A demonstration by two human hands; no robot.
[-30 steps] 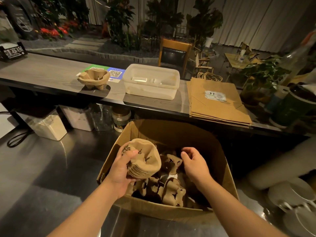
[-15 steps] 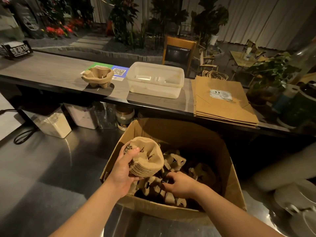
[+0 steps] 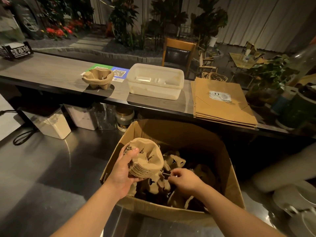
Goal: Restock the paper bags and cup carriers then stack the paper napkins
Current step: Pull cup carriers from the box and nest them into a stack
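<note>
Down inside the cardboard box (image 3: 227,170), my right hand (image 3: 183,181) is now pinching a loose cup carrier (image 3: 168,176); a second ago it was hovering open above the pile, so I am judging that another piece is joining the stack. My left hand (image 3: 122,170) is curling around the nested stack of carriers (image 3: 147,159), thumb on top, holding it tilted over the box's near-left corner. Across the counter (image 3: 51,74), another carrier stack (image 3: 98,78) and the paper bags (image 3: 222,103) are sitting well apart.
</note>
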